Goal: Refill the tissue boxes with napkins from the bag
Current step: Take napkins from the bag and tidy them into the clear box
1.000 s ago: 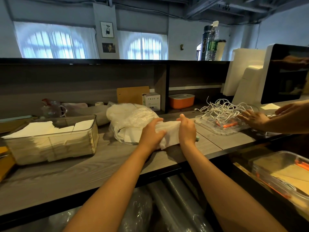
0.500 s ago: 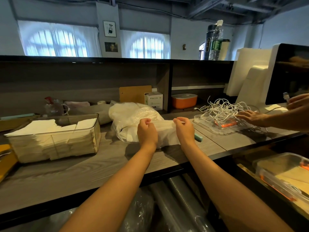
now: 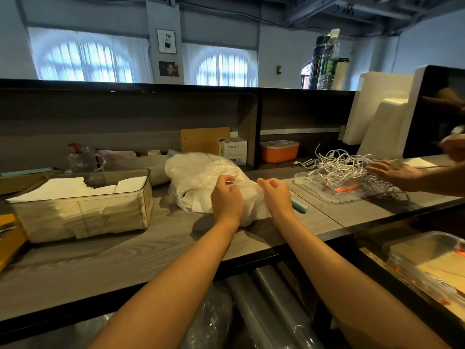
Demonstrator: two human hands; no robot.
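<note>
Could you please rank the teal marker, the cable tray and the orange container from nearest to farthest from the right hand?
From the right hand:
1. Teal marker, just right of it.
2. Cable tray, farther right.
3. Orange container, back on the shelf.

I see two arched windows (image 3: 219, 68) glowing beyond the hands — curtained. Grey wall (image 3: 279, 46), dark beams (image 3: 324, 6) overhead, wood counter (image 3: 125, 258) underneath, dark shelf (image 3: 151, 84) just behind.

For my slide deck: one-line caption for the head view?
Both hands grip the napkin bag beside a clear napkin box.
</note>
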